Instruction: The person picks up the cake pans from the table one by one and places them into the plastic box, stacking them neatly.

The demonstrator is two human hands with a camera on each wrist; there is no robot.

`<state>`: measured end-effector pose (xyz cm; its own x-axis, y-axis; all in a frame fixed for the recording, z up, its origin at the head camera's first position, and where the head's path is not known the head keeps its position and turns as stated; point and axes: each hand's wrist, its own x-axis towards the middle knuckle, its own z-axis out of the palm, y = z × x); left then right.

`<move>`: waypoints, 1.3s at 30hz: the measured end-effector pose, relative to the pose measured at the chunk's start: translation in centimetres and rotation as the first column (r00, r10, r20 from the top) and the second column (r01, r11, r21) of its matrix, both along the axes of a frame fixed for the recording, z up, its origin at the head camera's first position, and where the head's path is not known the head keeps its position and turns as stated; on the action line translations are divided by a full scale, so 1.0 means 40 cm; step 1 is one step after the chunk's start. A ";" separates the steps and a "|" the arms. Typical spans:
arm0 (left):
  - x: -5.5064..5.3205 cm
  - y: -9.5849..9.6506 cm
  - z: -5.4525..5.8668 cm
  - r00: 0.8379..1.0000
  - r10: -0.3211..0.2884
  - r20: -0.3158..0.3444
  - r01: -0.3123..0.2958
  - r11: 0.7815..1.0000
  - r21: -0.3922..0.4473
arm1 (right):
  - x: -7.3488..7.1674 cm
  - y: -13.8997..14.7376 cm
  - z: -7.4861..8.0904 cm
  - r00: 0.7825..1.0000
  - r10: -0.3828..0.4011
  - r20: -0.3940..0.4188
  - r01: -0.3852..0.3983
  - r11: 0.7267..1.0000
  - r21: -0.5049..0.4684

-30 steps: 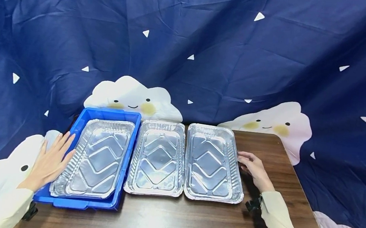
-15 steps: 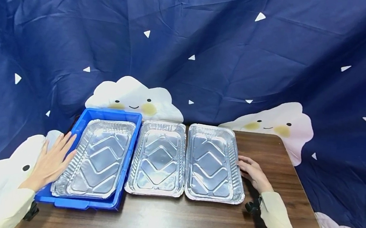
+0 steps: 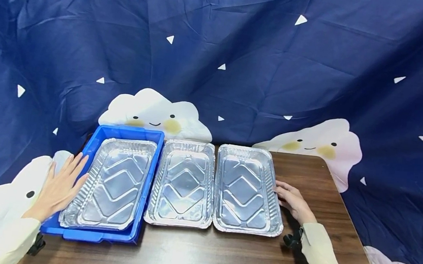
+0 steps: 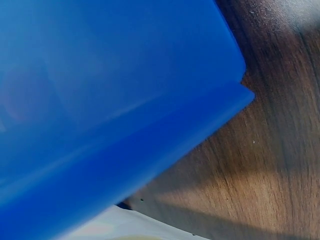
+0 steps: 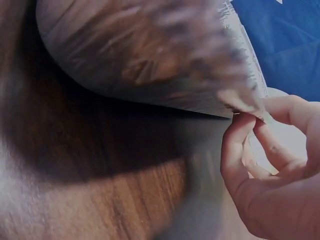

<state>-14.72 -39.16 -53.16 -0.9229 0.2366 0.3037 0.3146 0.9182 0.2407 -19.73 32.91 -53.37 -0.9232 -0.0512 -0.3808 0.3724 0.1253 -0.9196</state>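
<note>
Three rectangular aluminium foil trays show in the head view. The right foil tray (image 3: pixel 244 190) stands on the table beside the middle foil tray (image 3: pixel 184 183); the left foil tray (image 3: pixel 117 180) lies inside a blue plastic bin (image 3: pixel 91 236). My right hand (image 3: pixel 293 201) pinches the right tray's outer rim between thumb and fingers, clearest in the right wrist view, where the tray's side wall (image 5: pixel 145 55) shows. With fingers straight and spread, my left hand (image 3: pixel 58 188) rests at the bin's left side. The left wrist view holds only the bin's outer wall (image 4: pixel 100 75), not the fingers.
Dark wood-grain table (image 3: pixel 212 258) extends in front of the trays and to their right, up to its right edge. Behind it hangs a navy cloth (image 3: pixel 245 44) with white triangles and smiling clouds, close to the table's back edge.
My right hand has slid slightly toward me along the right tray's outer rim, mostly during the first half second. The left hand and the trays look almost unchanged.
</note>
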 end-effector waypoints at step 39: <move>0.002 0.003 0.005 1.000 0.010 0.016 -0.010 1.000 0.006 | 0.020 -0.135 0.254 0.988 0.064 -0.139 -0.080 0.990 -0.116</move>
<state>-14.65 -39.03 -52.97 -0.9300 0.2255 0.2902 0.3015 0.9196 0.2517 -18.94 27.50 -43.23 -0.9579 -0.1573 -0.2403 0.2381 0.0324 -0.9707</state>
